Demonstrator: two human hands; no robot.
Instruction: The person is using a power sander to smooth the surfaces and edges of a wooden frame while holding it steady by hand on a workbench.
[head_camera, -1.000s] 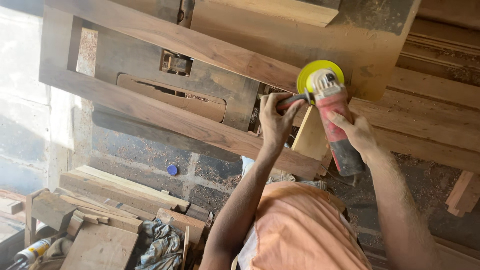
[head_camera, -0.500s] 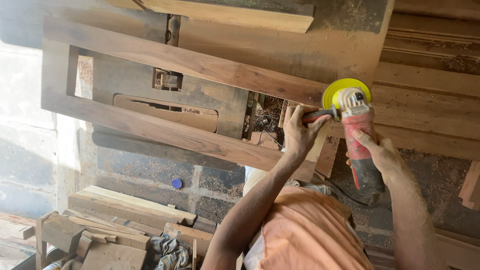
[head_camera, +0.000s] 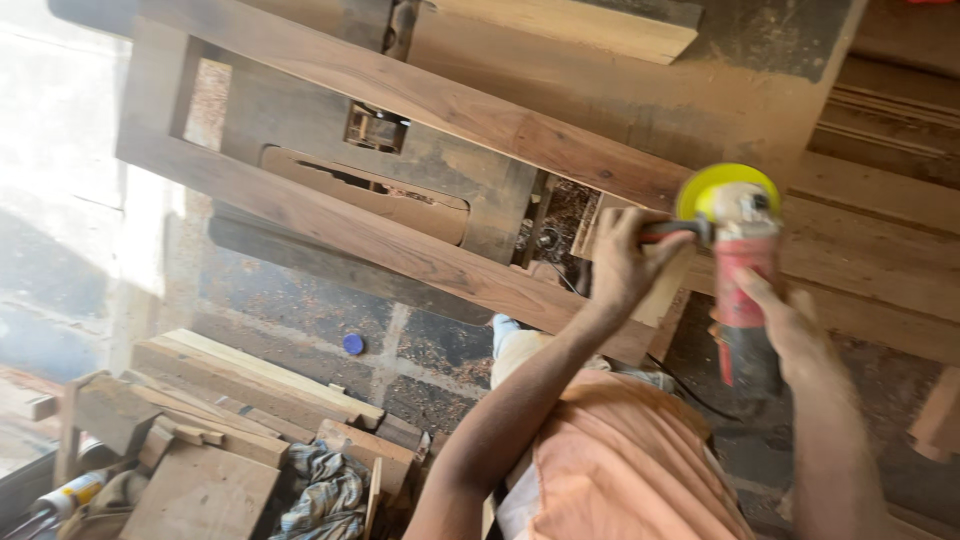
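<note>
1. Head view, tool: a red angle grinder (head_camera: 742, 290) with a yellow disc guard (head_camera: 712, 186) is held over a long wooden frame (head_camera: 400, 245); the guard sits just beside the frame's upper rail, near its right end; whether the disc touches the wood cannot be told.
2. Head view, left hand: the left hand (head_camera: 622, 262) has its fingers curled tight around the grinder's side handle (head_camera: 668, 232); the hand lies just above the frame's lower rail.
3. Head view, right hand: the right hand (head_camera: 790, 325) wraps the dark rear body of the grinder; the fingers are closed around the housing, thumb along its near side.
4. Head view, frame: two parallel dark rails run from upper left to lower right; a cut panel (head_camera: 400, 200) lies between them; sawdust lies in the gap near the left hand.
5. Head view, surroundings: an orange garment (head_camera: 630, 470) covers the person's lap; a stack of planks (head_camera: 230, 385) lies at lower left; a small blue cap (head_camera: 352, 344) rests on the floor beside the stack; a checked cloth (head_camera: 325, 495) lies among offcuts; pale boards (head_camera: 870, 250) lie at right.
</note>
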